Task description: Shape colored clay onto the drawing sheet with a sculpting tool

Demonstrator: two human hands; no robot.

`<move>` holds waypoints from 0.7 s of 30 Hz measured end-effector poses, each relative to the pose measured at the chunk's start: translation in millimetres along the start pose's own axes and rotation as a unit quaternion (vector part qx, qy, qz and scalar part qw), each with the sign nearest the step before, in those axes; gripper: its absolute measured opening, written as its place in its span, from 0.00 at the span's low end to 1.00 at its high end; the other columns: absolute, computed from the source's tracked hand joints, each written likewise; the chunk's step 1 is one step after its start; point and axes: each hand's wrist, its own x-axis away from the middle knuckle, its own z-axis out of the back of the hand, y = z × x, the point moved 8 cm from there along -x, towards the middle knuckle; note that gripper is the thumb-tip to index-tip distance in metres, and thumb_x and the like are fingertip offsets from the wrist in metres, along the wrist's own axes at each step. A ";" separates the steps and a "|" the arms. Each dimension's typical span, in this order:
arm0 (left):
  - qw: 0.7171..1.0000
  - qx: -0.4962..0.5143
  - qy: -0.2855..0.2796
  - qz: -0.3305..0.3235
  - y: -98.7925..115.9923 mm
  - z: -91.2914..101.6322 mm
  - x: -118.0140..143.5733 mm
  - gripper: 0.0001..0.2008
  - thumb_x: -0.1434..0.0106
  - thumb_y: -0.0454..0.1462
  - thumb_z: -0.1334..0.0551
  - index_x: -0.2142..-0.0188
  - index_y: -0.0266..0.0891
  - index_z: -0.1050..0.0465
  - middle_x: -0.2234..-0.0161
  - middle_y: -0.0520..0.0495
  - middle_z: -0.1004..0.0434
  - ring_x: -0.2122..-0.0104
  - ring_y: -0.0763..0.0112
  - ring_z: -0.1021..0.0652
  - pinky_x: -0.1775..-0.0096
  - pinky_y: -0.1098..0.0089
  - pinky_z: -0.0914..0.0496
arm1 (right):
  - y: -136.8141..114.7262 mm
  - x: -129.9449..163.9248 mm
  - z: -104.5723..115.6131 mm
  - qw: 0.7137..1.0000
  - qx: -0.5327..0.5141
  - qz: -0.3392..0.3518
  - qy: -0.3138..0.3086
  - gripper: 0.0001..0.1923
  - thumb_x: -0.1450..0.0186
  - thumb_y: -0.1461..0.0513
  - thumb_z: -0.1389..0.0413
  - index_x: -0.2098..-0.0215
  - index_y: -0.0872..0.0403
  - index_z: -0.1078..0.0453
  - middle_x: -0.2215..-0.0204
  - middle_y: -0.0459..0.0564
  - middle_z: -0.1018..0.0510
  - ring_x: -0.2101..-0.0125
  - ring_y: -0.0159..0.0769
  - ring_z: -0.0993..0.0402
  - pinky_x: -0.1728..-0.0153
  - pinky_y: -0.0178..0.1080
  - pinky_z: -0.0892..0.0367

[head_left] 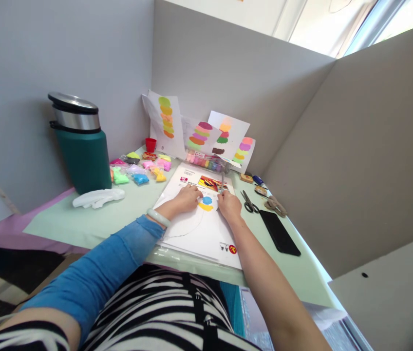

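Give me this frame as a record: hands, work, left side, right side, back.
left hand: on the white paper, left of the patches
right hand: right of the patches, near a thin grey item; grip unclear
work: blue patch above yellow patch
left side: green bottle, red cup
right side: scissors, black slab
back: colour-swatch sheets, propped up

Big green bottle (82, 158) parked on the left, crumpled white thing (99, 198) (tissue or cloth, can't tell) just in front. Over right there's a flat black slab (279, 232) near some scissors (249, 202), plus a little red cup (151, 145) way back left.
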 end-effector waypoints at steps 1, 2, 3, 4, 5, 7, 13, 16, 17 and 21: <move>1.000 0.001 -0.001 0.000 0.1 0.1 0.1 0.19 0.43 0.31 0.47 0.54 0.43 0.29 0.54 0.44 0.31 0.54 0.60 0.33 0.53 0.63 0.37 | 0.6 -0.1 0.3 1.000 0.003 -0.004 0.000 0.16 0.35 0.55 0.56 0.59 0.52 0.30 0.69 0.54 0.24 0.66 0.40 0.28 0.70 0.36 0.41; 1.000 0.001 -0.002 0.001 0.4 0.3 0.2 0.19 0.43 0.31 0.47 0.53 0.43 0.29 0.54 0.44 0.31 0.54 0.60 0.33 0.53 0.63 0.38 | 1.1 -0.1 0.5 1.000 0.004 -0.007 -0.001 0.16 0.36 0.55 0.56 0.59 0.53 0.31 0.69 0.55 0.24 0.66 0.40 0.28 0.69 0.36 0.41; 1.000 0.002 -0.003 0.001 0.7 0.5 0.3 0.19 0.43 0.31 0.47 0.53 0.43 0.29 0.54 0.44 0.31 0.54 0.60 0.33 0.53 0.63 0.38 | 1.3 0.0 0.7 1.000 0.006 -0.009 -0.002 0.16 0.36 0.55 0.56 0.58 0.53 0.31 0.68 0.55 0.24 0.66 0.40 0.28 0.69 0.36 0.40; 1.000 0.002 -0.003 0.001 1.0 0.8 0.4 0.19 0.43 0.30 0.47 0.53 0.43 0.28 0.54 0.44 0.31 0.54 0.60 0.33 0.53 0.63 0.38 | 1.6 0.1 0.9 1.000 0.006 -0.012 -0.003 0.16 0.36 0.56 0.56 0.58 0.52 0.31 0.68 0.55 0.24 0.66 0.40 0.28 0.69 0.36 0.40; 1.000 0.002 -0.003 0.001 1.3 1.2 0.5 0.19 0.43 0.30 0.47 0.53 0.43 0.28 0.54 0.44 0.31 0.54 0.60 0.33 0.53 0.63 0.38 | 1.8 0.3 1.2 1.000 0.007 -0.015 -0.004 0.16 0.36 0.56 0.56 0.58 0.52 0.31 0.68 0.56 0.24 0.65 0.41 0.28 0.68 0.37 0.40; 1.000 0.002 -0.002 0.001 1.7 1.8 0.7 0.20 0.43 0.30 0.47 0.53 0.43 0.28 0.54 0.44 0.31 0.54 0.60 0.33 0.53 0.63 0.38 | 2.5 0.5 2.0 1.000 0.009 -0.021 -0.004 0.16 0.36 0.56 0.56 0.58 0.53 0.31 0.67 0.56 0.24 0.65 0.41 0.28 0.68 0.37 0.40; 1.000 0.001 0.004 -0.001 0.3 0.3 -0.1 0.19 0.44 0.30 0.47 0.54 0.42 0.28 0.55 0.44 0.30 0.55 0.59 0.33 0.54 0.63 0.37 | 3.9 0.5 5.6 0.999 -0.033 -0.029 0.021 0.15 0.35 0.55 0.56 0.59 0.53 0.33 0.70 0.53 0.25 0.68 0.38 0.29 0.70 0.35 0.43; 1.000 0.003 0.004 -0.003 -0.7 -0.5 -0.5 0.19 0.43 0.31 0.47 0.54 0.42 0.28 0.55 0.44 0.31 0.54 0.60 0.33 0.54 0.62 0.37 | 2.7 0.7 8.4 0.995 -0.088 -0.009 0.047 0.14 0.36 0.53 0.54 0.63 0.53 0.34 0.72 0.50 0.25 0.71 0.36 0.31 0.72 0.34 0.45; 1.000 0.004 0.004 -0.003 -0.9 -0.7 -0.5 0.19 0.43 0.31 0.47 0.54 0.42 0.29 0.55 0.44 0.31 0.54 0.60 0.33 0.53 0.62 0.37 | 2.6 0.6 8.8 0.993 -0.107 -0.003 0.052 0.13 0.37 0.53 0.53 0.64 0.53 0.35 0.73 0.48 0.26 0.72 0.35 0.31 0.73 0.34 0.45; 1.000 0.006 0.002 -0.007 -0.9 -1.2 -0.7 0.19 0.43 0.32 0.47 0.53 0.42 0.29 0.54 0.43 0.31 0.53 0.60 0.33 0.52 0.62 0.37 | 2.9 -0.3 8.5 0.985 -0.160 0.006 0.057 0.12 0.42 0.52 0.49 0.68 0.53 0.36 0.77 0.45 0.28 0.75 0.33 0.34 0.74 0.33 0.46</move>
